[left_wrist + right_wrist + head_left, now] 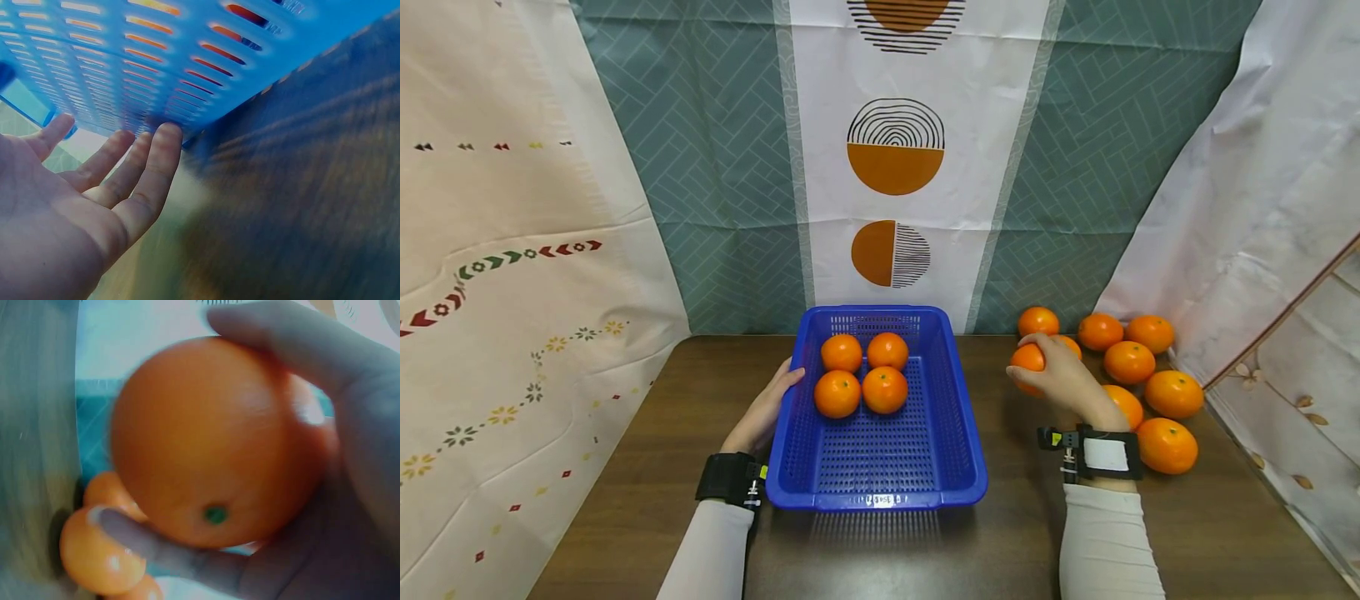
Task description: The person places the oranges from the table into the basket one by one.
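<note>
My right hand (1060, 375) grips an orange (1028, 358) above the table, right of the blue basket. In the right wrist view, its fingers and thumb wrap round the orange (212, 437), whose green stem spot faces the camera. My left hand (767, 408) is at the left side of the blue plastic basket (880, 502), thumb by the rim. The left wrist view has its fingers (164, 147) nearly straight, with their tips against or close to the slotted outer wall (94, 59). Several oranges (884, 390) sit together in the basket's back left part.
More oranges (1129, 362) lie in a group on the right of the brown wooden table (1015, 533), around and behind my right hand and wrist. A patterned cloth (895, 275) hangs behind the table, with pale cloth (535, 333) along the left side.
</note>
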Demonstrator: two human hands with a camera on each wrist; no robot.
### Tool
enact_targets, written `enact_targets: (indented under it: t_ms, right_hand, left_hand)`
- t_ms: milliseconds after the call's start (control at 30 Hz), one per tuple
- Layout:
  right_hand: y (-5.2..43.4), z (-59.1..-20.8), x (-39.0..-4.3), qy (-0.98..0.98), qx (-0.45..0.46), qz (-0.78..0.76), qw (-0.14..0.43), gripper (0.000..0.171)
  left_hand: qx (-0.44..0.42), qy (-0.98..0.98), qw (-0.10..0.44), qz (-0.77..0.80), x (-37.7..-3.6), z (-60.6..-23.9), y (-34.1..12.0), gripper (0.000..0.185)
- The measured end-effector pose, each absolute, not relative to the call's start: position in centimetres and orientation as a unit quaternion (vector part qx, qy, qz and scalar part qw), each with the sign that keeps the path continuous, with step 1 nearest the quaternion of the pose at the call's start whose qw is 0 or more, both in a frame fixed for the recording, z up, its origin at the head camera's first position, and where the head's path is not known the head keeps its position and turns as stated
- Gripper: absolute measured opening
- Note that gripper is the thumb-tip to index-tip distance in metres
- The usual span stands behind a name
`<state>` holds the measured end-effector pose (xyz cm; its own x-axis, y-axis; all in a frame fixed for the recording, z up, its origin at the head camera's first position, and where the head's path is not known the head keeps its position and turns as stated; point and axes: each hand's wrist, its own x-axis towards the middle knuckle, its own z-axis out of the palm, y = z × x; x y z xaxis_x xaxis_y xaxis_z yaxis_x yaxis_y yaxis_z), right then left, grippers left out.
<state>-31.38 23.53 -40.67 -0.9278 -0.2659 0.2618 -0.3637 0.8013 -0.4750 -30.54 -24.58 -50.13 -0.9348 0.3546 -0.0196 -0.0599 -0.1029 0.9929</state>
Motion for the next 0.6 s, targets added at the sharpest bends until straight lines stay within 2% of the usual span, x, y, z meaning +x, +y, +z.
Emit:
enact_targets:
  t_ms: [400,600]
  right_hand:
    - [20.1,-39.2,-31.1,-0.898,0.17,0.365,0.178,0.048]
    - [19.0,-38.8,-31.0,-0.885,0.177,0.393,0.176,0.049]
  left_hand:
    - [0.117,0.654,0.143,0.734,-30.6,-50.2,-24.6,0.063]
    - [0.111,0.657,0.143,0.732,-30.6,-50.2,-24.6,0.065]
